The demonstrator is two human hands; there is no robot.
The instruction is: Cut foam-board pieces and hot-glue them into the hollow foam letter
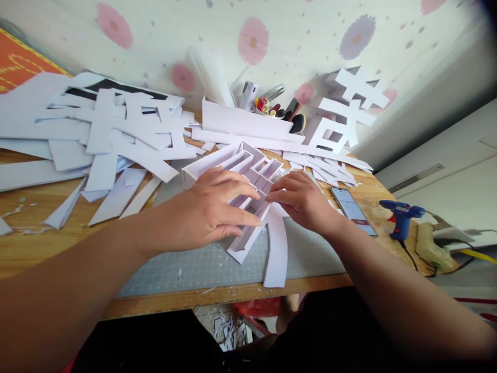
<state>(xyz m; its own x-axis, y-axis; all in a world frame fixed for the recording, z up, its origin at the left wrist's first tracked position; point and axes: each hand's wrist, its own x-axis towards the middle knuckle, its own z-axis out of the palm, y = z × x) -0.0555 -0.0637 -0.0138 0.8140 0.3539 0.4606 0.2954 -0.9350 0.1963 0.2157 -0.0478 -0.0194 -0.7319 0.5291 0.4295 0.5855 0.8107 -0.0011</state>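
Observation:
A hollow structure of white foam-board walls [189,175], with narrow channels between them, lies on the grey cutting mat. My left hand [217,207] reaches across it from the left, fingers stretched out and apart, the fingertips near a thin wall at its front. On the opposite side, my right hand [305,199] has its fingers bent together at the edge of that wall, closed on it. Both hands hide part of the structure. Just right of its front end, a curved white strip [276,254] lies on the cutting mat [166,274].
White board offcuts [101,129] pile up at the left. Finished-looking board characters [334,132] stand at the back right, near a pen holder [267,109]. A phone [354,212], a blue glue gun [402,217] and a cream glue gun [430,248] lie on the right.

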